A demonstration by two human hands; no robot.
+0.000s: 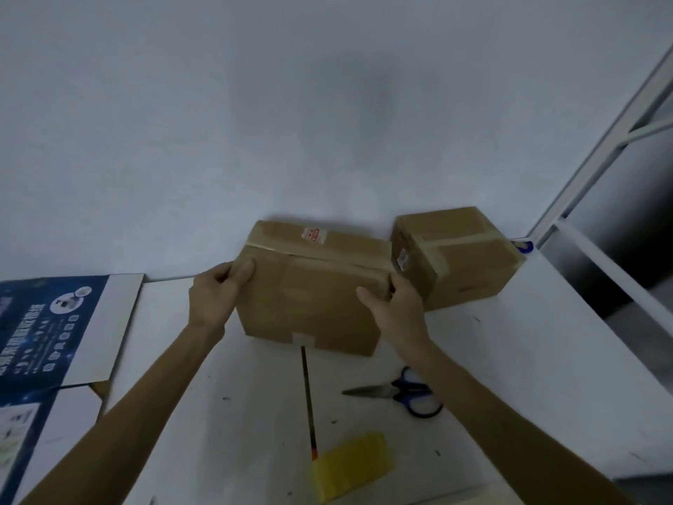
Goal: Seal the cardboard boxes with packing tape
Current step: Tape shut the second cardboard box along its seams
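Observation:
A brown cardboard box (pixel 313 297) stands on the white table (pixel 225 377) near the wall, its flaps down and a tape strip along its top seam. My left hand (pixel 215 297) grips its upper left corner, thumb on the front face. My right hand (pixel 391 308) clasps its right edge. A second cardboard box (pixel 459 256), taped across its top, stands just to the right, close against the first. A yellow roll of packing tape (pixel 351 466) lies at the table's near edge, in front of me.
Blue-handled scissors (pixel 404 391) lie under my right forearm. A flattened blue and white printed carton (pixel 47 344) covers the table's left end. A white metal frame (pixel 601 169) rises at the right, beyond the table's right edge. A dark seam (pixel 307 395) runs down the tabletop.

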